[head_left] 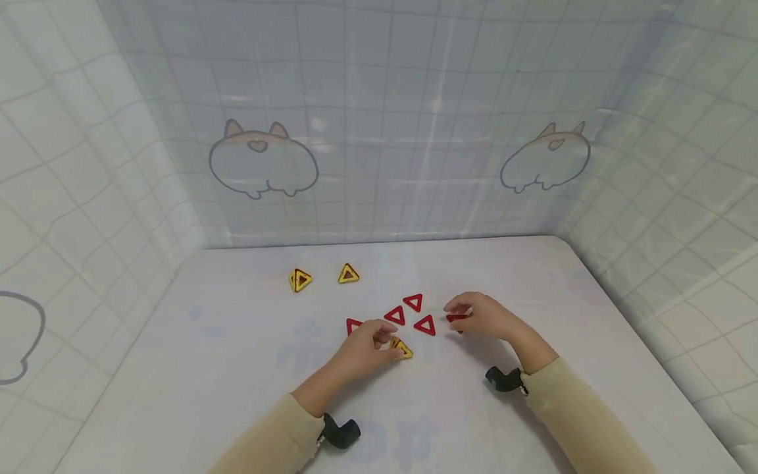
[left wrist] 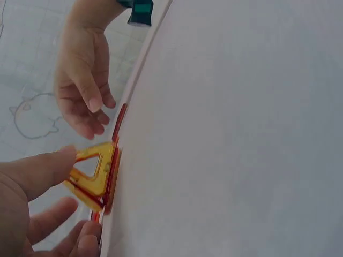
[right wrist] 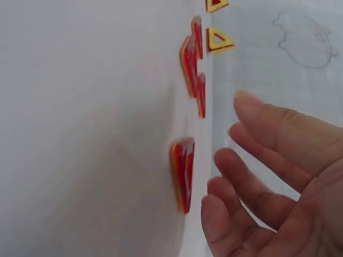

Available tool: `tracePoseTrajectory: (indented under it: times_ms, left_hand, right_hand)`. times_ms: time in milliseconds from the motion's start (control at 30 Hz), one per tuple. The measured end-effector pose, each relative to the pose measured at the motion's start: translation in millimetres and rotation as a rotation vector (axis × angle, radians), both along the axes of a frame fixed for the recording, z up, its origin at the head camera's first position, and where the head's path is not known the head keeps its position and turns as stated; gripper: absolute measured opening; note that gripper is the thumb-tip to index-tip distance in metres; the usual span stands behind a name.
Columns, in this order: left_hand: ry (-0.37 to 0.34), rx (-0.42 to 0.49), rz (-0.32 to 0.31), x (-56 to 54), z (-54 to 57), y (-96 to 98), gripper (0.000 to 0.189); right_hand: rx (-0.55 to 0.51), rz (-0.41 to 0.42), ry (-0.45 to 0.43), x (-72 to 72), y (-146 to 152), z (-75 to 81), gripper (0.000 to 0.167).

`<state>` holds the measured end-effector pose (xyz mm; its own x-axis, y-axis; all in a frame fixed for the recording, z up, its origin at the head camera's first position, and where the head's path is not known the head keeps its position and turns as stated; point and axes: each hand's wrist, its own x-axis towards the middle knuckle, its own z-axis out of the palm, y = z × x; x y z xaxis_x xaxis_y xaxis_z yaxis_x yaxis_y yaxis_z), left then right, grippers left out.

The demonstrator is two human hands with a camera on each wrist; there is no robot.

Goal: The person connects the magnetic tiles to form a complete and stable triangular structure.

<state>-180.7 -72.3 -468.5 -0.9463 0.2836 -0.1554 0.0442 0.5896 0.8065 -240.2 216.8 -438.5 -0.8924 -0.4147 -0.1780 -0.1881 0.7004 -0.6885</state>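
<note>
- Nearest us, well to the near side of the held yellow piece (head_left: 404, 349), we saw two cream sleeves (head_left: 266, 438) and, at their cuffs, dark wrist devices (head_left: 341, 434).
- Also on its near side, a pale bluish print (head_left: 408, 440) marked the white table (head_left: 195, 395); it was too faint for us to read.
- At the held yellow piece itself, we saw the left hand (head_left: 358, 350) nearly closed, pinching it between thumb and fingers just over the table.
- To its right and a little beyond, the right hand (head_left: 484, 317) had thumb and fingers loosely curved and well parted, gripping nothing; the right wrist view showed us a gap between its fingertips and a red triangle (right wrist: 185, 175) lying beneath.
- Just beyond the held yellow piece, we counted three red frames (head_left: 395, 316) lying close together; to its left, another red frame (head_left: 353, 326) was partly hidden by the left hand.
- Farther beyond it and to the left, two yellow-and-red pieces (head_left: 349, 274) sat apart from each other.
- Farthest beyond it, past the table's back edge, we saw a shiny grey-blue backdrop (head_left: 408, 99) with grid lines and two outlined cartoon animals (head_left: 263, 161); paler gridded side panels (head_left: 681, 217) flanked it left and right.
</note>
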Motion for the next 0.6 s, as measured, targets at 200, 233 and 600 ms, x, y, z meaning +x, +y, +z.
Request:
tracePoseTrajectory:
  times_ms: [200, 233, 600]
  left_hand:
    - [0.007, 0.017, 0.012, 1.6, 1.8, 1.6, 0.040]
    - [0.006, 0.024, 0.011, 1.6, 1.8, 1.4, 0.038]
    - [-0.028, 0.067, -0.065, -4.7, -0.3, -6.2, 0.028]
  right_hand:
    - [0.043, -0.002, -0.040, -4.0, 4.8, -5.2, 0.039]
    - [0.049, 0.003, -0.040, -4.9, 5.0, -6.4, 0.039]
    - [0.074, -0.018, -0.062, -6.3, 0.8, -7.5, 0.034]
